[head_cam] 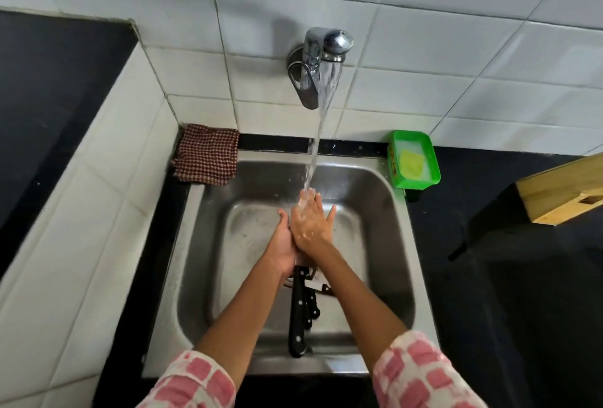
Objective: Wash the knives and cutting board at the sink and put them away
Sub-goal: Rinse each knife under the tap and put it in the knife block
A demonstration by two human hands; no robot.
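Sink, hands under running water.
Right hand flat and open, soapy, laid over the open left hand, holding nothing. Black-handled knives lie in the steel sink just below the wrists, handles toward the person.

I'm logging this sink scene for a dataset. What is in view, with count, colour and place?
sink: one, steel, centre
tap: one, chrome, on the tiled wall, running
knives: several, exact count unclear, black handles, in the sink's near side
cloth: one, red-and-white check, sink's far left corner
tub: one, green, holding a yellow-green sponge, sink's far right corner
wooden block: one, pale, right counter
left hand: under the right hand, empty
right hand: soapy, under the stream
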